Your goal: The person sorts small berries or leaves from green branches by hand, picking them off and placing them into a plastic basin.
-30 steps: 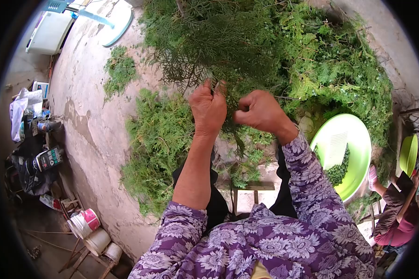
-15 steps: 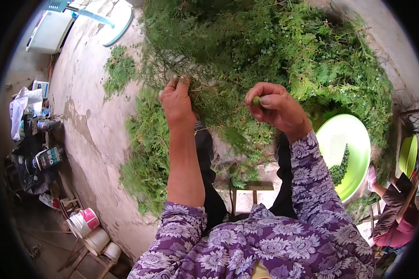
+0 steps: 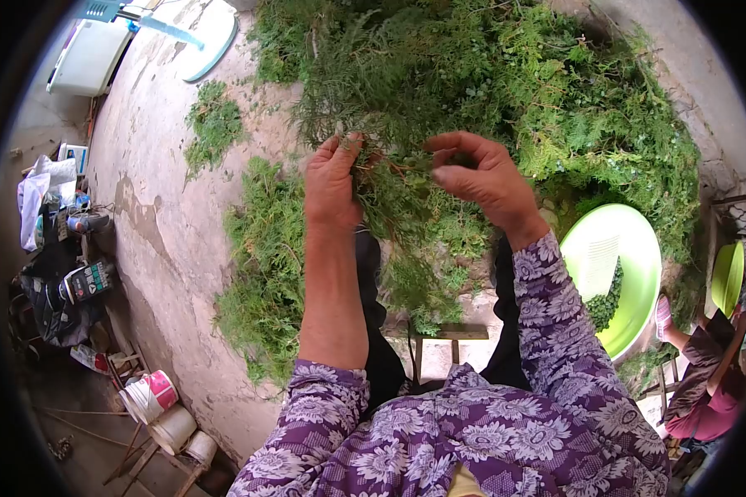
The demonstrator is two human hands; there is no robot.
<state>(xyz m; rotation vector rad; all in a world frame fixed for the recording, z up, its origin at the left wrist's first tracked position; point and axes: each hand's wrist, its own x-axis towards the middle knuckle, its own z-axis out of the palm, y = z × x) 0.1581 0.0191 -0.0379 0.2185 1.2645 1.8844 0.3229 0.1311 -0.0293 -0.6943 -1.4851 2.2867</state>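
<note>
My left hand (image 3: 333, 184) is closed on a leafy evergreen branch (image 3: 389, 186), thumb and fingers pinching its stem. The branch's sprays spread above and to the right of that hand and hang down between my knees. My right hand (image 3: 489, 184) is just right of the branch. Its thumb and forefinger are apart, and nothing shows between them; the palm's inside is partly hidden. Right of my right forearm is a lime-green basin (image 3: 634, 311) with a ribbed panel, and a pile of small green cones (image 3: 603, 308) lies in it.
A large heap of evergreen cuttings (image 3: 588, 108) covers the floor ahead. A smaller pile (image 3: 265, 273) lies to the left. A pale blue stand base (image 3: 211, 54) is at upper left, buckets (image 3: 153, 398) at lower left. Another person (image 3: 713, 381) sits at right near a green basin (image 3: 725, 277).
The round green cone in my right fingers no longer shows, and those fingers have parted. My left hand has moved slightly right with the branch.
</note>
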